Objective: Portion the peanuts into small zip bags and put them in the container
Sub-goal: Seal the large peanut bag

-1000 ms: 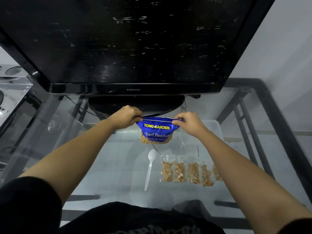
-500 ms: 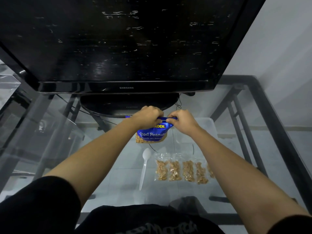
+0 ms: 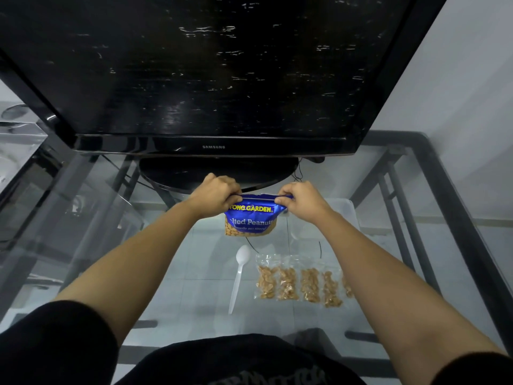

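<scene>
Both hands pinch the top edge of the blue peanut pouch (image 3: 251, 218): the left hand (image 3: 215, 194) closed on its left corner, the right hand (image 3: 298, 202) on its right corner, thumb and fingers pressed together on the seal strip, the pouch hanging between them above the desk (image 3: 180, 273).

Nearest the body, on the clear glass desk, lies a white plastic spoon (image 3: 238, 276), thin and rigid, bowl pointing away. Just beside it on the right is a row of small zip bags (image 3: 301, 283), already filled with peanuts and lying flat, edges touching or overlapping; the far-right one is partly hidden by the forearm.

The pouch looks like glossy foil-plastic film: soft, crinkly, probably slick, and light, with loose nuts weighing down the bottom. The stiffer top band is the sensible place to hold it; the belly would give and shift. The little bags are floppy and lumpy, best taken by the zip edge.

Beyond the right hand sits a translucent plastic container (image 3: 348, 211), rounded at the corners. Farther back stands a glossy black television (image 3: 211, 79).
</scene>
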`<control>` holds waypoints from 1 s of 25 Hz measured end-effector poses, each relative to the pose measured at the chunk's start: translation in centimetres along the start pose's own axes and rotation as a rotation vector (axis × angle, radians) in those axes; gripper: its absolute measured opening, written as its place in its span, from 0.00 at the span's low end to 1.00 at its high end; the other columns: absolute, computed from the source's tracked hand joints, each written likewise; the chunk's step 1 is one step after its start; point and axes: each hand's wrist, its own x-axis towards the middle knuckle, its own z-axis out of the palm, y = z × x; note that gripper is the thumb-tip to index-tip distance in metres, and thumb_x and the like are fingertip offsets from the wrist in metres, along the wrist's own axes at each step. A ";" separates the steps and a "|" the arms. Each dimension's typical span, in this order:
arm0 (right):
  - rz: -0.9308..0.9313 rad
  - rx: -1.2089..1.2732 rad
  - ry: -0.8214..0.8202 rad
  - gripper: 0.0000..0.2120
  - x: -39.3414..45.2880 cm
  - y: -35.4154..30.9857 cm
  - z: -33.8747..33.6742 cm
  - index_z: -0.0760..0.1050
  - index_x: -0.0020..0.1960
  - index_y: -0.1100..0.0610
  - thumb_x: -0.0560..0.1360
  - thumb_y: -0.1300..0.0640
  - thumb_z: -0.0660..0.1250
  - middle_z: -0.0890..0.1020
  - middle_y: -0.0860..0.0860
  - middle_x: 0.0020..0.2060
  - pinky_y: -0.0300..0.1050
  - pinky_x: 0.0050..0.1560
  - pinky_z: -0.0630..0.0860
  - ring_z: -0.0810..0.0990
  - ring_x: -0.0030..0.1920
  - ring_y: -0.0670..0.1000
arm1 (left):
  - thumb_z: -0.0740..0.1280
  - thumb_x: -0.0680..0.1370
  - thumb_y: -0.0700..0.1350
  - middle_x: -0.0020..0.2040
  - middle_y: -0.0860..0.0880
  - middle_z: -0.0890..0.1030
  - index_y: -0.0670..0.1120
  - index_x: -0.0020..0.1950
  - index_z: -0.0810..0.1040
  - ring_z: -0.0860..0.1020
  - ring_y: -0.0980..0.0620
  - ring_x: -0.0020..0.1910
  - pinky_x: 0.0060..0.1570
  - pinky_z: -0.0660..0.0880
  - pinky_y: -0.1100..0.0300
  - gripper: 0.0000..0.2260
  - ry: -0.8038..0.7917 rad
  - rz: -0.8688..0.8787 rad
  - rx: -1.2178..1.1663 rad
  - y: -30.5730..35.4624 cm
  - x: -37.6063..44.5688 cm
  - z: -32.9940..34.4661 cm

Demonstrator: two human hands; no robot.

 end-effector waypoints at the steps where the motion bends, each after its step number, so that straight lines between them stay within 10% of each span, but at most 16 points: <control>1: 0.005 0.011 -0.002 0.11 0.0 0.0 0.0 0.75 0.54 0.59 0.76 0.53 0.65 0.80 0.54 0.52 0.41 0.46 0.76 0.74 0.53 0.46 | 0.61 0.79 0.49 0.55 0.47 0.78 0.44 0.57 0.76 0.74 0.50 0.57 0.57 0.62 0.55 0.12 0.014 0.002 0.025 -0.5 -0.3 0.0; 10: 0.021 -0.013 -0.016 0.12 0.0 -0.1 0.1 0.74 0.56 0.59 0.76 0.52 0.65 0.80 0.55 0.54 0.41 0.46 0.75 0.75 0.58 0.49 | 0.64 0.77 0.48 0.48 0.44 0.80 0.42 0.52 0.78 0.77 0.45 0.50 0.48 0.62 0.53 0.10 0.115 0.030 0.221 -3.6 -2.4 0.1; 25: -0.087 -0.324 -0.050 0.20 2.8 -6.4 4.6 0.69 0.65 0.55 0.76 0.49 0.65 0.78 0.55 0.60 0.45 0.47 0.74 0.77 0.57 0.54 | 0.65 0.77 0.45 0.53 0.43 0.81 0.40 0.56 0.78 0.78 0.48 0.54 0.50 0.73 0.56 0.12 -0.019 -0.107 -0.185 -3.1 -1.9 -0.2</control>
